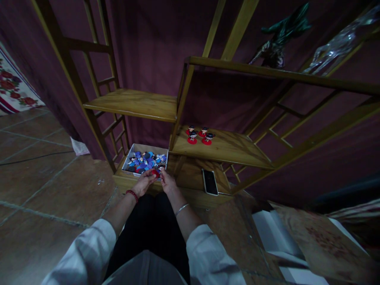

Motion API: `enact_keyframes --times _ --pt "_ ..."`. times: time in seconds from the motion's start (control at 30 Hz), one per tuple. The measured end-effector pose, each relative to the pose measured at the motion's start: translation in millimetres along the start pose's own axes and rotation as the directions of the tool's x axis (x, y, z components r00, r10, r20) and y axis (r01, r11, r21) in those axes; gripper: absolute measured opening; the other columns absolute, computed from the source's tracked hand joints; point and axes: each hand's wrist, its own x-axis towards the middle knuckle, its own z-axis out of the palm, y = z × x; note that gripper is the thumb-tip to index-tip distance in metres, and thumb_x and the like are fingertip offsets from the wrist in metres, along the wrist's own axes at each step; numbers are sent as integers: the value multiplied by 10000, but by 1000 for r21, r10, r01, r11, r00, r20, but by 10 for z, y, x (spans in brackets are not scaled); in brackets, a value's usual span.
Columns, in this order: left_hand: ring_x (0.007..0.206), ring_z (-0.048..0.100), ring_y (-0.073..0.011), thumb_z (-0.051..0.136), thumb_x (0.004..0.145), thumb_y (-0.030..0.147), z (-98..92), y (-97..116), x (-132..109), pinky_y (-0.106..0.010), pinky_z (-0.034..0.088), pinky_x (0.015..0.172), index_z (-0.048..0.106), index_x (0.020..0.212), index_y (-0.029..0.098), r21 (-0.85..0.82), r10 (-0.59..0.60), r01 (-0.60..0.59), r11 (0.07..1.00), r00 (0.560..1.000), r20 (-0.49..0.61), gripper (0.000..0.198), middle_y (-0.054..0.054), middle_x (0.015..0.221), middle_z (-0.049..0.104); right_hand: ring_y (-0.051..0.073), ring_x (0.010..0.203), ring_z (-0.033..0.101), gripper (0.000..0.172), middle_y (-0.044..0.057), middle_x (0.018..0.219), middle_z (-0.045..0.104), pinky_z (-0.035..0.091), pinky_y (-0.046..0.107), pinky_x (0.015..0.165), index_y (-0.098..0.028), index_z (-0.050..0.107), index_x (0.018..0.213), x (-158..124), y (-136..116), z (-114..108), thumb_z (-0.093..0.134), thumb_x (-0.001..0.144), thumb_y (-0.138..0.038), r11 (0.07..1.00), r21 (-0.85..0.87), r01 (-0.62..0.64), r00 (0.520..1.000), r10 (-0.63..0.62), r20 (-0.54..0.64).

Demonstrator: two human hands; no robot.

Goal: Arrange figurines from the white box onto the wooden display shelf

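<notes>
My left hand (pixel 144 183) and my right hand (pixel 167 181) meet just in front of a white box (pixel 130 155) full of small blue and red figurines. Together they pinch one small figurine with a red base (pixel 156 172), fingers closed on it. The box rests on the bottom board of a wooden shelf unit (pixel 190 192). Several matching figurines on red bases (pixel 199 135) stand in a group on the middle shelf (pixel 228 152), up and to the right of my hands.
A phone (pixel 210 181) lies face up on the bottom board, right of my hands. A higher shelf (pixel 133 103) is at left. Dark red cloth hangs behind. White boxes (pixel 274 237) sit on the tiled floor at right.
</notes>
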Motion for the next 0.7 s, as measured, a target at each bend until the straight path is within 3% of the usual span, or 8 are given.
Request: enact_keyframes --times 0.37,0.7 --pt "808 606 -108 577 681 3 -10 50 -34 -250 469 851 620 865 148 -96 6 -1 995 999 48 238 -32 857 653 55 457 523 189 -18 560 616 355 144 379 -143 604 627 20 -13 -27 725 541 -260 991 -12 133 985 -131 111" --pt "858 606 -117 573 691 8 -9 41 -43 -283 435 908 606 976 170 -115 -12 22 993 996 86 329 -34 922 650 68 524 529 454 -34 681 639 398 178 487 -182 611 935 74 11 -100 706 496 -244 920 -100 379 905 -345 250"
